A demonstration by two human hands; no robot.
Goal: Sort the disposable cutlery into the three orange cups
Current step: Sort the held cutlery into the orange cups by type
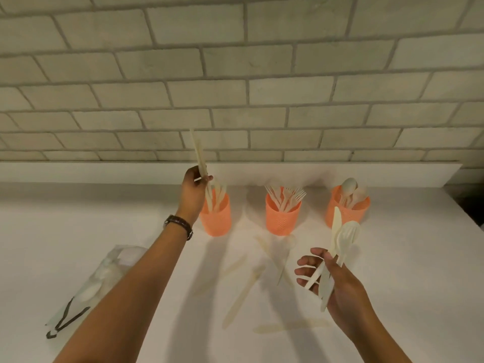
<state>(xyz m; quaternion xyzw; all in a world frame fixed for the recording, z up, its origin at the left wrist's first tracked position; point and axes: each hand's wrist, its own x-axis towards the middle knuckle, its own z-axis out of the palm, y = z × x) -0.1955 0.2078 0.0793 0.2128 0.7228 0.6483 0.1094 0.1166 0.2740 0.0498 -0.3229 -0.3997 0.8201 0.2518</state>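
Three orange cups stand in a row near the wall: the left cup (216,221) holds knives, the middle cup (282,218) forks, the right cup (347,209) spoons. My left hand (193,195) pinches a cream knife (199,153) upright just above the left cup. My right hand (337,281) grips a bundle of cutlery (340,239), a knife and spoons among it, in front of the right cup. Several loose cream pieces (245,294) lie on the white counter between my arms.
A clear plastic bag (104,279) with dark handles lies on the counter at the left, by my left forearm. A pale brick wall with a white ledge (340,171) runs behind the cups. The counter's edge shows dark at the far right (468,205).
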